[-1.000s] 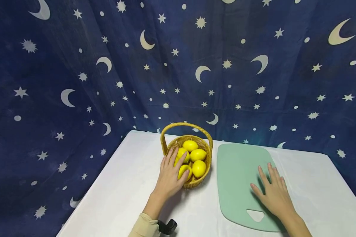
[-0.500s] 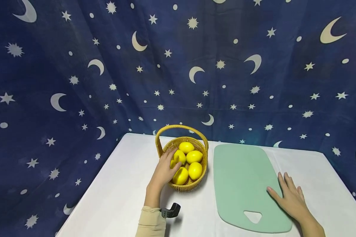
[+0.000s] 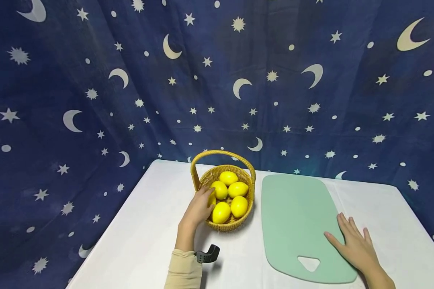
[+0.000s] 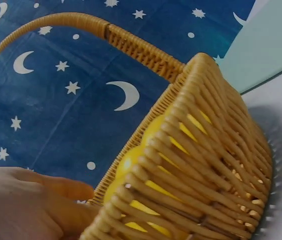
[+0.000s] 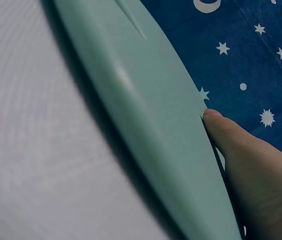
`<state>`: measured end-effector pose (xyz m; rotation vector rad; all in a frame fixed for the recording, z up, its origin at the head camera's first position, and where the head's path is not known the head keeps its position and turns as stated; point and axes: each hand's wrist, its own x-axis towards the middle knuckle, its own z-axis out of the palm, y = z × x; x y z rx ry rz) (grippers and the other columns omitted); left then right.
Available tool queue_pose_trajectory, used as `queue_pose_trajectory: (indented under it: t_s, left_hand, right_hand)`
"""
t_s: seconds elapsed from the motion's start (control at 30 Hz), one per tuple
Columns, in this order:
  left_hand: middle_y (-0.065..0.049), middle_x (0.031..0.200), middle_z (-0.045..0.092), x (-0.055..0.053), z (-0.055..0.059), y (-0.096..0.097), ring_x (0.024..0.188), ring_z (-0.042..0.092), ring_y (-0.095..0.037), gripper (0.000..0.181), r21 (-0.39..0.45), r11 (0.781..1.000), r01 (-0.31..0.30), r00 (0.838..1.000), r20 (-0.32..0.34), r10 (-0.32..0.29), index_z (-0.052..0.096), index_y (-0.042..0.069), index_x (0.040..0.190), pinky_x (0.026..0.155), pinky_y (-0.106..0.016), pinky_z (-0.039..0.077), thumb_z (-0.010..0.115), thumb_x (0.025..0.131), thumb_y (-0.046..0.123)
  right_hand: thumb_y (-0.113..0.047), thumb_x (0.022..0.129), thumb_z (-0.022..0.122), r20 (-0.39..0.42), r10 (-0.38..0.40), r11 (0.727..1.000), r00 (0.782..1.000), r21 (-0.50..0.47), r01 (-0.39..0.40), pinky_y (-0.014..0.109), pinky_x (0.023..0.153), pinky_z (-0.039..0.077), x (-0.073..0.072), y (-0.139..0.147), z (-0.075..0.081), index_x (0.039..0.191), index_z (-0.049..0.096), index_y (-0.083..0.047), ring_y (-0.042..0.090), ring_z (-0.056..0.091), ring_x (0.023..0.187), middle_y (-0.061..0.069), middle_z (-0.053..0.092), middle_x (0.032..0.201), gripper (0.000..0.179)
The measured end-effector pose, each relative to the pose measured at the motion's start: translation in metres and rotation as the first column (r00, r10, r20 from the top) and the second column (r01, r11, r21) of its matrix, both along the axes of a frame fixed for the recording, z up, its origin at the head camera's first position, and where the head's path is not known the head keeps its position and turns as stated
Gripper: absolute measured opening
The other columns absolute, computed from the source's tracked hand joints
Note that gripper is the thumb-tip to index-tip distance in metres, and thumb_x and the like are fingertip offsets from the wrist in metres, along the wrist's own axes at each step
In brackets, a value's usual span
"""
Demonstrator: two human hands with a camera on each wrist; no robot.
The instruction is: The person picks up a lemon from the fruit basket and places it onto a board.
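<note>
In the head view my left hand reaches over the left rim of a wicker basket. Its fingers and thumb close round the leftmost lemon, which is partly hidden by them. Several other bright yellow lemons lie in the basket. The left wrist view catches that hand at the woven rim, with lemons showing yellow through the gaps. My right hand lies with spread fingers over the right edge of a pale green cutting board; in the right wrist view its thumb is at the board's edge.
The basket's tall arched handle stands up over the fruit. A white cloth covers the table. Behind and to the left hangs a dark blue curtain with moons and stars. A black wrist strap juts out beside my left sleeve.
My left hand, earlier spread over the lemons, has drawn in at the basket's left side and closed round one. My right hand has moved right, from above the board to its right edge.
</note>
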<state>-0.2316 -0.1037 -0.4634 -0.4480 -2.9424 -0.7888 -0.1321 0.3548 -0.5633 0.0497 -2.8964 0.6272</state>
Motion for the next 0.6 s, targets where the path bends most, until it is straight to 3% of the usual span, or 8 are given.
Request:
queue_pose_trajectory:
  t_s: [0.23,0.47,0.6]
  left_hand:
    - [-0.021,0.140,0.047,-0.0011,-0.0028,0.0044,0.131,0.043,-0.037,0.056,-0.020,1.000,-0.024,1.000,-0.015,0.024,0.051,-0.001,0.134,0.113,-0.046,0.032,0.056,0.080,-0.012]
    - [-0.020,0.132,0.055,-0.0062,-0.0050,0.0070,0.125,0.049,-0.035,0.053,-0.033,0.998,-0.049,0.998,-0.040,0.048,0.053,-0.004,0.131,0.110,-0.044,0.038,0.071,0.083,0.008]
    - [-0.022,0.129,0.056,-0.0043,-0.0045,0.0025,0.123,0.051,-0.036,0.052,-0.040,0.999,-0.014,0.999,-0.050,0.012,0.053,-0.006,0.129,0.109,-0.045,0.039,0.071,0.082,0.009]
  right_hand:
    - [-0.048,0.091,0.053,0.012,0.008,1.000,1.000,-0.002,-0.008,0.057,0.110,-0.025,0.0009,0.0005,0.0007,0.148,0.015,0.005,0.036,-0.005,0.146,0.027,0.015,0.154,0.087]
    - [-0.049,0.092,0.053,0.032,0.013,1.000,0.999,-0.012,-0.012,0.058,0.109,-0.026,0.0030,-0.0002,0.0027,0.148,0.015,0.006,0.037,-0.006,0.146,0.027,0.012,0.154,0.087]
    - [-0.049,0.091,0.054,0.029,0.017,1.000,0.999,-0.014,-0.017,0.058,0.109,-0.025,0.0038,-0.0013,0.0038,0.148,0.017,0.006,0.036,-0.005,0.146,0.028,0.015,0.153,0.087]
